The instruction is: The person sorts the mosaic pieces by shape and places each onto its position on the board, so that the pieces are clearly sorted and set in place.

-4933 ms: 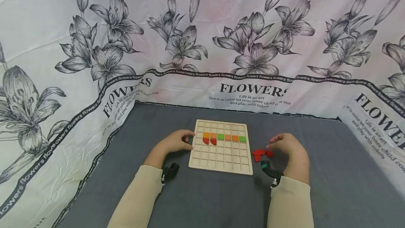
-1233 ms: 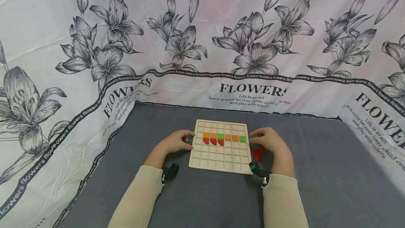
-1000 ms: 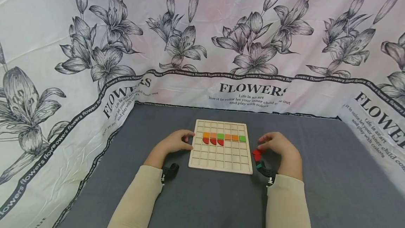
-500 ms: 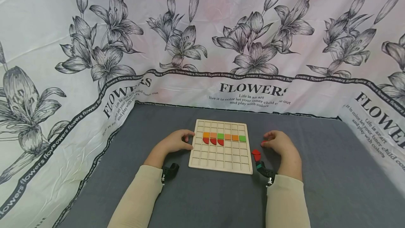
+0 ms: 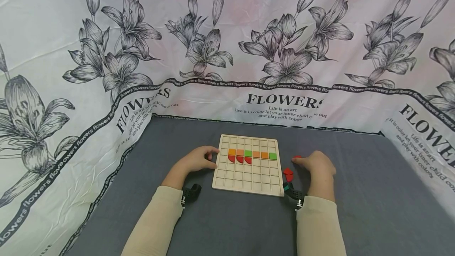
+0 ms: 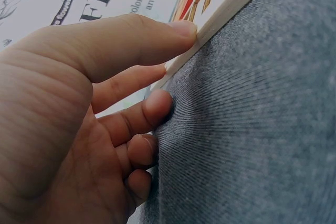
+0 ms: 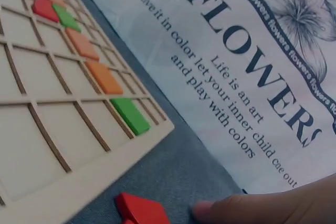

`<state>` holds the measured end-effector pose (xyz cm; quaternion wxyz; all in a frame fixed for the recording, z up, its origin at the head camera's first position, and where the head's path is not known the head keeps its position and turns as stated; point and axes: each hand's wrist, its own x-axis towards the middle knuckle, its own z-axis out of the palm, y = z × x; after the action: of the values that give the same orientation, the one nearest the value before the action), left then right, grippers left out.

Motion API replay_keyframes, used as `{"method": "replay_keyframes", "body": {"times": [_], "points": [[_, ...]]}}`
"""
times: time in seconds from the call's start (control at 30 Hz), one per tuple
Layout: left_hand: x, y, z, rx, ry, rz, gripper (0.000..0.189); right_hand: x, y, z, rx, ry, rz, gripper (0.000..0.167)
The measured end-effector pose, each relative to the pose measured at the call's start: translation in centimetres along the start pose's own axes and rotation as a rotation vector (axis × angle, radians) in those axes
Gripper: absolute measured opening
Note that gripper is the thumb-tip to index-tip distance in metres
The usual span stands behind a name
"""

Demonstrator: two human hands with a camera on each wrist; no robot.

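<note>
A pale wooden grid board (image 5: 248,189) lies on the table with a row of orange and green square tiles. Three red quarter-circle tiles (image 5: 248,160) sit in the row just below. My left hand (image 5: 195,158) touches the board's left edge, thumb and index finger spread apart; in the left wrist view the thumb tip meets the edge. Right of the board, my right hand (image 5: 316,164) pinches a red tile (image 5: 298,156), mostly hidden behind the thumb. In the right wrist view only part of this hand (image 7: 273,205) shows, near the board's corner.
A small cluster of loose red tiles (image 5: 288,174) lies on the table just off the board's right edge. The dark grey cloth (image 5: 234,224) covers the table. A flower-printed curtain (image 5: 284,106) hangs behind and along the sides.
A third red tile has joined the row on the board. My right hand went back to the loose tiles, took one and has since turned over with it. The left hand keeps its place.
</note>
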<state>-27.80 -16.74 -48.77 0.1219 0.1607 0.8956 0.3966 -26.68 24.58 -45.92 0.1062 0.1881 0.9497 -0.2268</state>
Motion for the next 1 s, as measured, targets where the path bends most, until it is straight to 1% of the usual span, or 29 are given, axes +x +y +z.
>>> {"method": "replay_keyframes", "body": {"times": [0.07, 0.37, 0.5, 0.57, 0.67, 0.77, 0.9, 1.0], "points": [[0.0, 0.0, 0.0, 0.000, 0.001, 0.001, 0.056, -0.3, -0.3, -0.1, -0.014, 0.001, 0.023, 0.085], [-0.1, 0.1, 0.0, 0.000, 0.003, 0.007, 0.056, -0.4, -1.2, 0.6, 0.010, 0.047, 0.057, 0.087], [-0.1, 0.1, 0.0, 0.004, 0.002, 0.009, 0.056, 0.2, -1.2, 1.1, 0.019, 0.084, 0.049, 0.075], [-0.1, 0.1, 0.0, 0.003, 0.003, 0.008, 0.056, 0.4, -1.2, 1.2, 0.041, 0.098, 0.035, 0.065], [-0.1, 0.1, 0.0, 0.000, 0.004, 0.005, 0.056, 0.6, -0.9, 1.3, 0.101, 0.128, -0.017, 0.051], [0.0, 0.0, 0.1, 0.005, 0.003, 0.002, 0.056, 0.5, -0.9, 1.1, 0.181, 0.169, -0.115, 0.041], [0.1, -0.1, 0.2, 0.010, 0.005, 0.002, 0.056, 0.4, -1.6, 0.6, 0.282, 0.204, -0.263, 0.040], [0.1, -0.1, 0.2, 0.007, 0.005, 0.005, 0.056, 0.0, -2.4, 0.2, 0.347, 0.193, -0.343, 0.039]]}}
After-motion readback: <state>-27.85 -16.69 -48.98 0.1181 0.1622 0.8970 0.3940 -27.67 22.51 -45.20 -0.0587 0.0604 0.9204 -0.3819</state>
